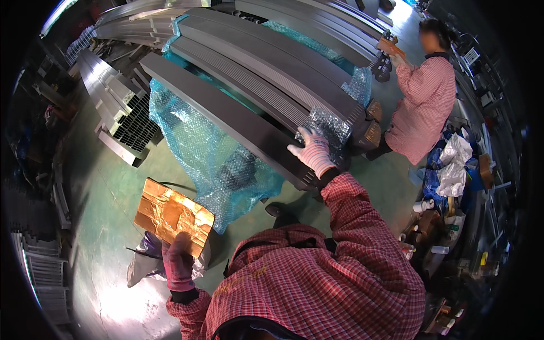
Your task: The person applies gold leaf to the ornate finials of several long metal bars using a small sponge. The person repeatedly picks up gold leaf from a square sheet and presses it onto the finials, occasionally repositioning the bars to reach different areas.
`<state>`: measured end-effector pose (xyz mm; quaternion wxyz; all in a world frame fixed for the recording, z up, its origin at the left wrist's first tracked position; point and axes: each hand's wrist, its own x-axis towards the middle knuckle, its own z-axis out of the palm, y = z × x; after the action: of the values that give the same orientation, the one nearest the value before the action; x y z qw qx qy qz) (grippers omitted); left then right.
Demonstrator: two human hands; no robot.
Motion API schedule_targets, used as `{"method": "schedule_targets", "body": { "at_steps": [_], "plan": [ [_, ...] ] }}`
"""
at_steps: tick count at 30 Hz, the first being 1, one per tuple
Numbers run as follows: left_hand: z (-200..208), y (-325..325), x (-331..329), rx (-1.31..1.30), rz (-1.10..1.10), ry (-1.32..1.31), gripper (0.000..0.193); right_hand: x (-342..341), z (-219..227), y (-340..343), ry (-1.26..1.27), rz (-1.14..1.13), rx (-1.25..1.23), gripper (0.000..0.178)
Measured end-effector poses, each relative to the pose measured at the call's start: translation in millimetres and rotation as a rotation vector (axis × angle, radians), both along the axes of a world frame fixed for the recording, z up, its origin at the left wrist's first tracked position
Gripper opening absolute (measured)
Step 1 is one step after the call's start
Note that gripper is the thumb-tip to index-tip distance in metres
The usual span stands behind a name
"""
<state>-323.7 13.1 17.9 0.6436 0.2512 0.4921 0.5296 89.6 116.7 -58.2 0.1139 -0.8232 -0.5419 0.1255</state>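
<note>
My left hand point(179, 264), in a dark pinkish glove, grips the lower edge of a flat brown cardboard piece point(161, 211) with a crumpled, shiny face. That piece is held out over the floor at the left. My right hand point(315, 152), in a pale striped glove, reaches forward with its fingers apart. It rests at the near end of the long grey metal profiles point(226, 107), beside a piece of clear bubble wrap point(327, 126). Whether the fingertips press on the wrap or on the metal, I cannot tell.
Blue-tinted bubble wrap point(195, 144) hangs down the stack's near side to the floor point(107, 226). A person point(425, 96) in a checked smock stands at the right, holding a brown piece. Silver profiles point(107, 90) lie left. Bags and containers point(453, 164) clutter the right side.
</note>
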Motion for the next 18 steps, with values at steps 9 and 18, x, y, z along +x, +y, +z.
{"method": "schedule_targets", "body": {
  "at_steps": [9, 18],
  "plan": [
    [-0.7, 4.9, 17.7, -0.026, -0.112, 0.021, 0.038, 113.7, -21.5, -99.7, 0.437, -0.413, 0.292, 0.056],
    [2.7, -5.4, 56.7, 0.014, -0.079, 0.065, 0.032, 55.1, -59.2, -21.2, 0.202, 0.089, 0.027, 0.055]
  ]
}}
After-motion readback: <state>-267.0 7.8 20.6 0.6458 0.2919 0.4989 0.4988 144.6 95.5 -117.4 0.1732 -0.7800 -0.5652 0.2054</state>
